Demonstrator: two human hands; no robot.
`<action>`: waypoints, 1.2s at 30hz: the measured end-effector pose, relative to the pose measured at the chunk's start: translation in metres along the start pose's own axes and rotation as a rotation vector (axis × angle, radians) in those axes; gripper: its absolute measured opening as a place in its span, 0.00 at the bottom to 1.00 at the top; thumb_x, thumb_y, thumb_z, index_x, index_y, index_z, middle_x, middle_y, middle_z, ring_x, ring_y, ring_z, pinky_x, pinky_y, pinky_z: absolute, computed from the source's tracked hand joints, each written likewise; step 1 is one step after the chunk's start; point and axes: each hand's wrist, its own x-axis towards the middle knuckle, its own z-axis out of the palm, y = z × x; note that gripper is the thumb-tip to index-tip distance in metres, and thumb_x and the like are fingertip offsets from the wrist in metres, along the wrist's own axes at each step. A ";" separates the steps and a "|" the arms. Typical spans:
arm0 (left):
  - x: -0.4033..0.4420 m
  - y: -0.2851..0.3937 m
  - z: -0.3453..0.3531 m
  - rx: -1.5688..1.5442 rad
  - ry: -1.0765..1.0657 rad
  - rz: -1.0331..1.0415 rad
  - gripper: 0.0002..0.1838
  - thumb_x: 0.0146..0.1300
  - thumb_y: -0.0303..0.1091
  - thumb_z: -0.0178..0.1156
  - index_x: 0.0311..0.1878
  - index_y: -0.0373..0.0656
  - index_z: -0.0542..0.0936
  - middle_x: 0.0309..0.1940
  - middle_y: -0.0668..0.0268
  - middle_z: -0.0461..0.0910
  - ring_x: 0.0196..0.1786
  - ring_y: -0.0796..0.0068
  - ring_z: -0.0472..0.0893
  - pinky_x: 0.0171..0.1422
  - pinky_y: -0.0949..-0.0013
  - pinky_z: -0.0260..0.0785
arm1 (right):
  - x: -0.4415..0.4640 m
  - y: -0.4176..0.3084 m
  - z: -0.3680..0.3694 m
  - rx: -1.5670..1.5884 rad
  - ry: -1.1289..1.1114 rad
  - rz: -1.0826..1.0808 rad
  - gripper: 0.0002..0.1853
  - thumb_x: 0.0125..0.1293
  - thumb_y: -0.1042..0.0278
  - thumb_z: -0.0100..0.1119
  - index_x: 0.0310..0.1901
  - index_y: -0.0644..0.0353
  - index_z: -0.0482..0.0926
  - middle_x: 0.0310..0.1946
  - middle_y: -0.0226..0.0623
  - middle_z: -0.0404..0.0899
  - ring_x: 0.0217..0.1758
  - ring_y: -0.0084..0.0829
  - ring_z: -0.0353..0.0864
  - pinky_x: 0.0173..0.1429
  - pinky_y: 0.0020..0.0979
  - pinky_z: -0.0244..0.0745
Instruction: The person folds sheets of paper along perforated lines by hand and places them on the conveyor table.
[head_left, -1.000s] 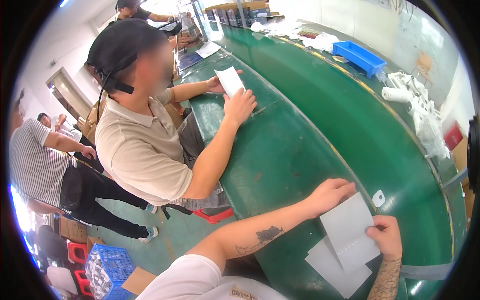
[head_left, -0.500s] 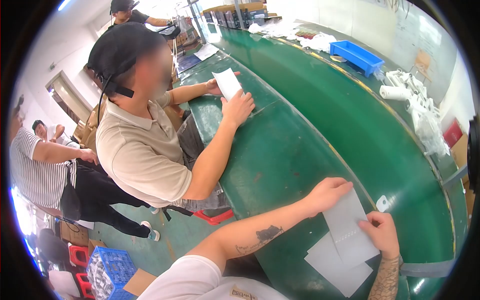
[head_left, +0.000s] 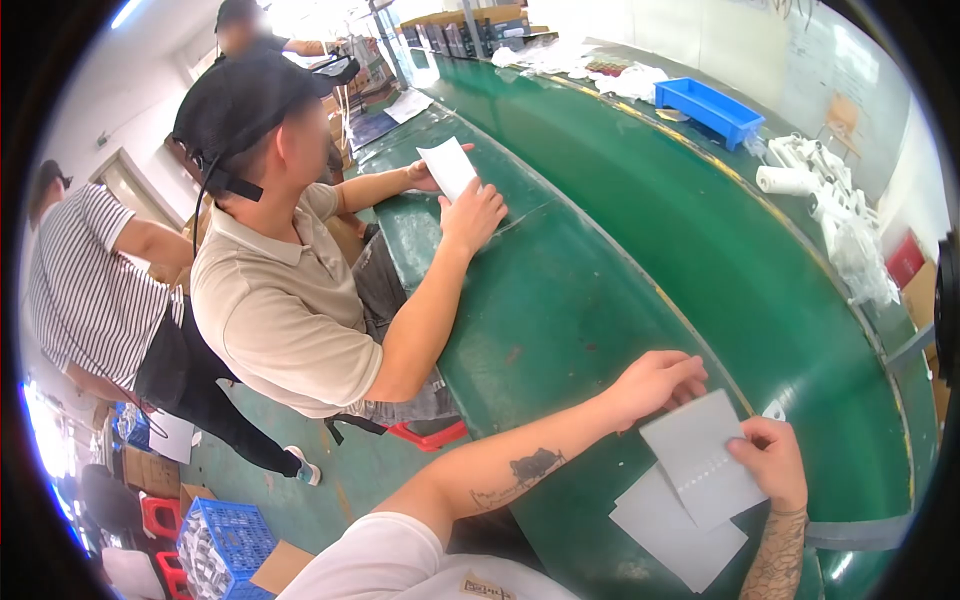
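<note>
One grey-white card (head_left: 695, 440), at the near right of the green worktop (head_left: 560, 310), pale marks across it; right hand (head_left: 778, 468), thumb and fingers pinching the card's right edge, a side hold that seems meant to steady it while leaving its face uncovered; left hand (head_left: 655, 388), fingers loosely bent by the card's upper left corner, whether pinching anything cannot be told; loose sheets (head_left: 678, 548), partly under the card, their lower corners showing, probably kept there for being within reach; edges: a pale strip (head_left: 662, 294) divides worktop from green belt (head_left: 700, 240), passing just beyond both hands; a grey bar (head_left: 858, 533) lies to the right of the right wrist, limiting sideways travel; room: green surface extends from the left hand toward a co-worker's hands (head_left: 473, 212), well apart, which hold a white sheet (head_left: 448, 168); blue tray (head_left: 708, 110), across the belt.
</note>
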 end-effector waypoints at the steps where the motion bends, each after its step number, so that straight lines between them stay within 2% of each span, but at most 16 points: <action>1: 0.000 0.001 -0.001 -0.093 -0.038 -0.023 0.20 0.78 0.46 0.49 0.51 0.37 0.81 0.41 0.64 0.82 0.40 0.77 0.80 0.45 0.70 0.74 | -0.001 0.007 -0.005 0.001 0.001 0.000 0.09 0.58 0.70 0.70 0.34 0.67 0.83 0.24 0.24 0.79 0.28 0.15 0.73 0.32 0.21 0.66; 3: -0.001 0.001 -0.001 -0.084 -0.037 -0.016 0.20 0.78 0.46 0.49 0.50 0.37 0.80 0.41 0.64 0.82 0.40 0.76 0.80 0.44 0.70 0.75 | -0.003 0.016 -0.011 0.245 -0.078 -0.100 0.09 0.58 0.71 0.71 0.33 0.68 0.83 0.24 0.24 0.79 0.29 0.15 0.74 0.33 0.21 0.67; 7: 0.004 -0.006 -0.001 0.002 -0.017 0.014 0.20 0.78 0.45 0.49 0.50 0.37 0.80 0.42 0.64 0.82 0.41 0.77 0.80 0.46 0.70 0.75 | 0.002 0.000 0.007 0.140 -0.044 0.051 0.08 0.57 0.71 0.71 0.32 0.68 0.82 0.24 0.25 0.79 0.28 0.14 0.74 0.32 0.21 0.66; 9: 0.005 -0.008 -0.001 0.073 0.004 0.042 0.20 0.78 0.45 0.49 0.50 0.36 0.80 0.42 0.63 0.82 0.42 0.77 0.80 0.47 0.70 0.74 | 0.007 0.003 0.012 -0.357 0.031 0.051 0.07 0.58 0.73 0.71 0.32 0.67 0.83 0.25 0.25 0.80 0.29 0.15 0.75 0.33 0.21 0.68; 13: 0.002 -0.005 0.001 -0.012 0.001 0.006 0.20 0.78 0.45 0.49 0.50 0.36 0.80 0.42 0.63 0.82 0.42 0.77 0.79 0.48 0.70 0.74 | 0.002 0.000 0.007 -0.247 -0.009 0.025 0.07 0.58 0.73 0.71 0.31 0.66 0.82 0.22 0.24 0.78 0.26 0.14 0.72 0.31 0.22 0.65; 15: 0.001 -0.002 0.002 -0.050 -0.013 -0.010 0.20 0.78 0.46 0.49 0.50 0.36 0.80 0.42 0.63 0.82 0.42 0.77 0.79 0.48 0.70 0.74 | 0.001 0.009 0.002 0.082 -0.099 0.021 0.07 0.59 0.73 0.70 0.32 0.66 0.82 0.20 0.25 0.77 0.25 0.14 0.70 0.30 0.22 0.64; 19: -0.001 -0.001 0.001 -0.022 -0.031 -0.011 0.20 0.78 0.45 0.49 0.50 0.36 0.80 0.42 0.63 0.82 0.42 0.77 0.78 0.48 0.70 0.73 | 0.003 0.007 0.003 0.091 -0.132 0.055 0.06 0.59 0.73 0.70 0.32 0.66 0.82 0.22 0.25 0.78 0.26 0.14 0.72 0.31 0.22 0.66; 21: -0.002 -0.001 0.004 0.071 0.031 0.009 0.20 0.78 0.44 0.49 0.50 0.36 0.80 0.42 0.64 0.82 0.42 0.77 0.79 0.48 0.70 0.74 | 0.006 0.005 0.009 -0.320 0.011 0.037 0.05 0.60 0.75 0.69 0.33 0.66 0.83 0.26 0.26 0.81 0.29 0.15 0.75 0.35 0.21 0.70; 22: 0.000 -0.004 0.003 0.075 0.031 0.012 0.20 0.78 0.44 0.49 0.50 0.36 0.80 0.42 0.64 0.82 0.42 0.77 0.79 0.48 0.70 0.74 | 0.005 0.005 0.009 -0.318 0.013 0.033 0.05 0.60 0.75 0.69 0.33 0.66 0.83 0.26 0.26 0.81 0.29 0.15 0.75 0.35 0.21 0.70; 27: -0.002 0.001 0.001 -0.036 -0.033 -0.014 0.20 0.78 0.45 0.49 0.50 0.35 0.80 0.42 0.65 0.82 0.42 0.78 0.78 0.48 0.70 0.73 | -0.004 0.005 0.000 0.206 -0.135 -0.035 0.07 0.60 0.73 0.70 0.31 0.66 0.81 0.20 0.23 0.76 0.24 0.13 0.68 0.28 0.23 0.62; 28: -0.002 0.001 0.001 -0.030 -0.036 -0.009 0.20 0.78 0.45 0.49 0.50 0.35 0.80 0.42 0.65 0.82 0.42 0.78 0.78 0.48 0.70 0.73 | -0.002 0.006 0.001 0.206 -0.130 -0.042 0.07 0.60 0.73 0.70 0.31 0.66 0.81 0.20 0.23 0.76 0.24 0.13 0.68 0.28 0.23 0.62; 31: -0.001 -0.001 0.004 0.063 0.021 -0.013 0.20 0.78 0.45 0.49 0.50 0.36 0.80 0.42 0.65 0.82 0.42 0.78 0.78 0.48 0.69 0.74 | 0.005 0.004 0.014 -0.292 0.050 0.025 0.07 0.60 0.73 0.70 0.30 0.65 0.81 0.18 0.21 0.74 0.22 0.12 0.66 0.26 0.23 0.59; 35: -0.008 0.008 0.006 0.047 0.022 -0.043 0.20 0.78 0.44 0.49 0.51 0.36 0.80 0.42 0.65 0.82 0.42 0.77 0.79 0.49 0.69 0.74 | 0.005 0.003 0.013 -0.230 0.052 -0.016 0.08 0.60 0.71 0.71 0.29 0.65 0.81 0.17 0.22 0.72 0.22 0.12 0.65 0.25 0.22 0.58; 36: -0.006 0.004 0.006 0.001 0.011 -0.035 0.20 0.78 0.44 0.49 0.51 0.36 0.80 0.43 0.64 0.82 0.42 0.77 0.79 0.50 0.69 0.74 | 0.001 0.001 0.008 -0.108 -0.019 0.005 0.09 0.60 0.70 0.71 0.29 0.65 0.81 0.17 0.23 0.72 0.21 0.13 0.65 0.25 0.23 0.58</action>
